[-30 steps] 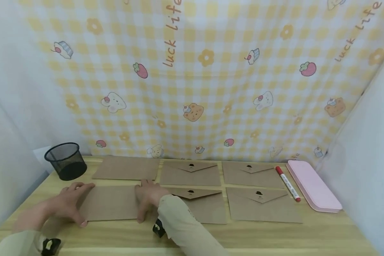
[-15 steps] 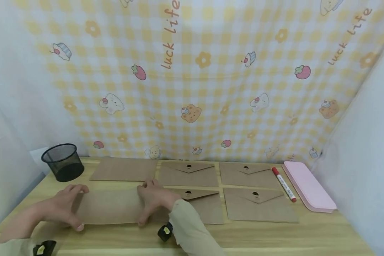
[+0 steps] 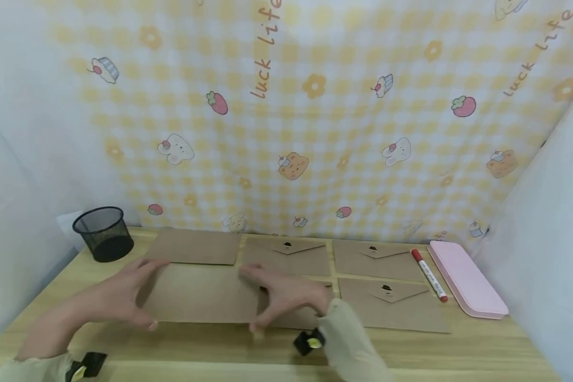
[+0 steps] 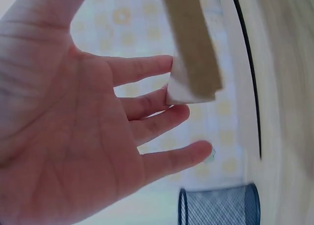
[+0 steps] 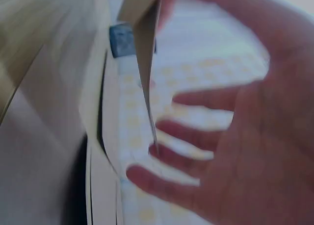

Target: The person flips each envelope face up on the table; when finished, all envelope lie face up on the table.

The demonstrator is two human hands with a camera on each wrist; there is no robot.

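Observation:
A plain brown envelope (image 3: 200, 292) sits between my two hands over the front of the wooden table (image 3: 267, 353). My left hand (image 3: 126, 294) spans its left edge, thumb near the front corner and straight fingers at the far corner. In the left wrist view the envelope's corner (image 4: 191, 48) meets the fingertips of my spread left hand (image 4: 98, 137). My right hand (image 3: 286, 297) spans the right edge the same way. The right wrist view is blurred and shows the envelope's edge (image 5: 144, 53) at the spread fingers of my right hand (image 5: 235, 151).
Other brown envelopes lie in two rows: a plain one (image 3: 193, 246) and flapped ones (image 3: 286, 254) (image 3: 377, 257) (image 3: 393, 305), with another partly under my right hand (image 3: 310, 315). A black mesh cup (image 3: 103, 233) stands back left. A red marker (image 3: 430, 275) and a pink case (image 3: 465, 278) lie at the right.
Both hands and the plain envelope have shifted to the right from the front left. Its right end now overlaps the front middle envelope.

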